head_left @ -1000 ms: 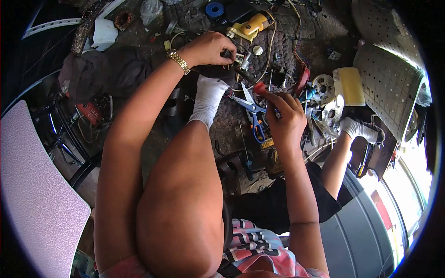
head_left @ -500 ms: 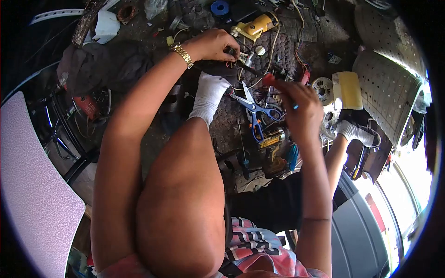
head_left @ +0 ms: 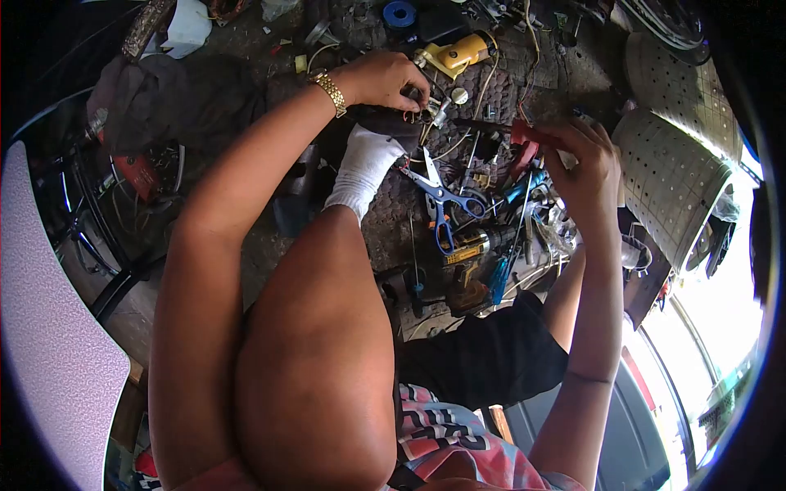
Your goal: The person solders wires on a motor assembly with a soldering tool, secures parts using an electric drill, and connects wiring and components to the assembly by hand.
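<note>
My left hand (head_left: 391,80), with a gold watch at the wrist, is pinched around a small dark piece above the sandal and white sock (head_left: 364,168). The piece is mostly hidden by the fingers. My right hand (head_left: 583,164) is closed on a red-handled tool (head_left: 528,133), whose dark shaft points left toward my left hand. Blue-handled scissors (head_left: 442,196) lie partly open on the ground between the hands. Just below them is a yellow and black drill (head_left: 465,266). A yellow power tool (head_left: 463,54) rests above and right of my left hand.
A blue tape roll (head_left: 399,14) lies at the top. Dark cloth (head_left: 168,102) is heaped at left, above a red object (head_left: 139,176). Perforated panels (head_left: 671,164) stand at right. A patterned light surface (head_left: 61,352) fills the lower left. Loose tools and wires cover the middle ground.
My right hand has moved to the right with the red-handled tool, away from my left hand. My left hand stays above the sandal. The view has shifted slightly.
</note>
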A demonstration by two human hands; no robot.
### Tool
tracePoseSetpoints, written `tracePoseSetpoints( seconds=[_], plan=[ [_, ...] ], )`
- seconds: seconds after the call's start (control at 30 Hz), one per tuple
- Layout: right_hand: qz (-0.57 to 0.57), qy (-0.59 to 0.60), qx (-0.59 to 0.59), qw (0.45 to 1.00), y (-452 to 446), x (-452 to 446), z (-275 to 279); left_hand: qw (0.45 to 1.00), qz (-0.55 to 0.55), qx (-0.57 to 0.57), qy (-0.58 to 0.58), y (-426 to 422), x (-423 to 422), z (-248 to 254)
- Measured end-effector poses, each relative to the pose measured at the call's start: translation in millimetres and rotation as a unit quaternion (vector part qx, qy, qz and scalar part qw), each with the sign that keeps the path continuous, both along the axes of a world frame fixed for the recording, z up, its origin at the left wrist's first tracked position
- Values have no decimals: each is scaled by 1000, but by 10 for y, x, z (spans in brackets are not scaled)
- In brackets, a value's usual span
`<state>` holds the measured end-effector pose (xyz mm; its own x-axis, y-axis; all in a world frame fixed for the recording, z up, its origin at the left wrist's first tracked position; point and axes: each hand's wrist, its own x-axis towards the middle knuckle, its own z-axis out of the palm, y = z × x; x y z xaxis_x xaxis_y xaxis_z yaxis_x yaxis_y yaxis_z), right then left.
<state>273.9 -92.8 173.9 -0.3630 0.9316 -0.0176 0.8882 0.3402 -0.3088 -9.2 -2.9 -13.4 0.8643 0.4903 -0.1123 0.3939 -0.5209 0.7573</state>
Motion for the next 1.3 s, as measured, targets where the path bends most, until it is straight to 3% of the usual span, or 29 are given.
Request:
tracePoseSetpoints(
  seconds=[0.07,0.13,0.23,0.3,0.33,0.53,1.3],
  plan=[
    [-63,60,-29,996,-105,206,-188,999,1,-23,29,2,8,27],
    [-125,125,-60,982,-134,237,-244,999,9,-27,-29,-7,-27,18],
    [-106,95,-47,989,-121,217,-135,999,6,-22,-27,9,-28,-24],
    [44,-34,7,998,112,92,48,999,-2,-32,-13,36,-12,-39],
    [94,-34,61,993,224,15,77,999,-9,-42,1,38,-8,-30],
    [188,-54,86,977,584,-351,-65,999,-17,-37,9,53,-1,93],
    [200,-80,86,973,540,-503,-277,1000,-29,6,4,67,10,107]
  ],
)
